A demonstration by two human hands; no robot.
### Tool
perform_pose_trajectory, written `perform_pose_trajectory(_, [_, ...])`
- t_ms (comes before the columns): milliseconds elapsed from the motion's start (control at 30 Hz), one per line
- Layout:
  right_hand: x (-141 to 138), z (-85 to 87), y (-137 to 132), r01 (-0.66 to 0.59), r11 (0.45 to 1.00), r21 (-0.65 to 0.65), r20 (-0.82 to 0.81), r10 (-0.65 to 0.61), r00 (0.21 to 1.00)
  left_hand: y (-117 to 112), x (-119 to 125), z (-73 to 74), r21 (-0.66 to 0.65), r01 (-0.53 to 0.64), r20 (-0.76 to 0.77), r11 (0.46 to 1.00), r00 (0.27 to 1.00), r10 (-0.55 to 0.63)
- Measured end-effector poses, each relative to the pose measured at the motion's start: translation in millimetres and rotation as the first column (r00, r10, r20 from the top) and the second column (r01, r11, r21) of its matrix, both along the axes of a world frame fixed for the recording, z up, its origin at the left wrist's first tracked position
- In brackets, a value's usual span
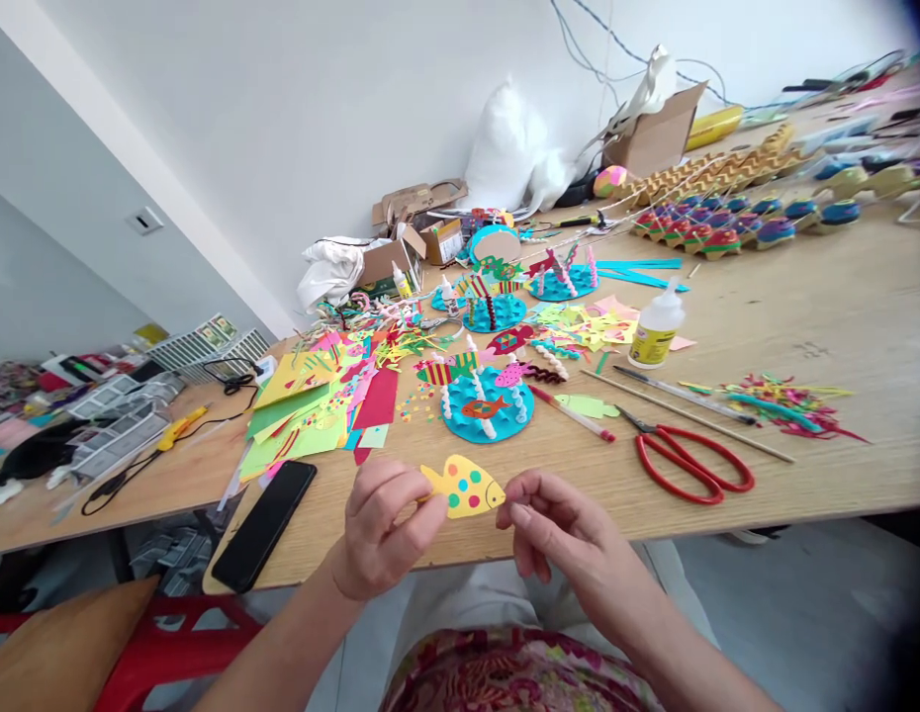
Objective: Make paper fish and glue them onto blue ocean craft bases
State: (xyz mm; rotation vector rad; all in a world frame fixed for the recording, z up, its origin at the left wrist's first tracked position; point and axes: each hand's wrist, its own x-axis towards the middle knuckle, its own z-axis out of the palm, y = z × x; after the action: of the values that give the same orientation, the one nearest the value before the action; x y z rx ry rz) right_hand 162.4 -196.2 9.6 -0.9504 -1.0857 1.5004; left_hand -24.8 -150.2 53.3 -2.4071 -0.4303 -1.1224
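A yellow paper fish [466, 487] with coloured dots, a drawn eye and a mouth is held up just above the table's front edge. My left hand [390, 529] pinches it by the tail end. At the other end, the curled fingers of my right hand [556, 524] close on the tip of the fish's head. Beyond my hands stands a round blue base [467, 427] with twisted pipe-cleaner stems and several paper fish on it, among them an orange fish [485, 407]. A green paper fish [588, 405] lies flat by a red pen [579, 415].
Red-handled scissors [693, 463] lie to the right, near a glue bottle [655, 324], a wooden stick [690, 415] and paper scraps [790, 405]. On the left are a black phone [265, 524] and coloured paper sheets [297, 410]. Egg cartons [716, 222] stand at the back right.
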Motion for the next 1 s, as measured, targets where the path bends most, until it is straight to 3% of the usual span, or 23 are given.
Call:
perform_pose_trajectory(133, [-4, 6.9, 2, -0.038, 0.998, -0.049, -0.134, 0.031, 0.99, -1, 0, -3.9, -0.01, -0.004, 0.015, 1.0, 1.0, 0.004])
perform_pose_trajectory(333, [-10, 11.0, 5, -0.044, 0.996, -0.073, -0.209, 0.028, 0.977, 1, -2, -11.1, -0.028, -0.027, 0.069, 0.999, 0.997, 0.029])
perform_pose_trajectory(467, [-11, 12.1, 9, 0.042, 0.996, -0.076, -0.222, -0.058, 0.973, 4, -5, -15.7, -0.177, -0.089, 0.206, 0.98, 0.971, 0.125])
perform_pose_trajectory(533, [-11, 12.1, 12, 0.066, 0.995, -0.076, -0.208, -0.08, 0.975, 6, -6, -17.9, -0.342, -0.06, 0.312, 0.938, 0.934, 0.173])
perform_pose_trajectory(633, [-15, 10.9, 18, 0.109, 0.992, -0.062, -0.25, -0.121, 0.961, 6, -6, -19.9, -0.601, 0.102, 0.454, 0.793, 0.86, 0.234])
perform_pose_trajectory(700, [-21, 9.1, 22, 0.107, 0.991, -0.081, -0.328, -0.128, 0.936, 5, -6, -20.4, -0.675, 0.161, 0.478, 0.72, 0.838, 0.262])
perform_pose_trajectory(733, [-25, 7.9, 23, 0.089, 0.99, -0.106, -0.373, -0.122, 0.92, 4, -7, -20.6, -0.67, 0.144, 0.463, 0.728, 0.848, 0.259])
perform_pose_trajectory(867, [-44, 1.5, 26, -0.048, 0.97, -0.24, -0.551, -0.096, 0.829, -2, -10, -22.0, -0.426, -0.032, 0.277, 0.904, 0.947, 0.164])
perform_pose_trajectory(933, [-54, -1.4, 25, -0.122, 0.952, -0.281, -0.617, -0.082, 0.783, -4, -12, -22.3, -0.334, -0.064, 0.25, 0.94, 0.956, 0.153])
perform_pose_trajectory(1000, [-63, -3.0, 24, -0.183, 0.937, -0.298, -0.664, -0.065, 0.745, -4, -14, -21.6, -0.315, -0.105, 0.287, 0.943, 0.937, 0.2])
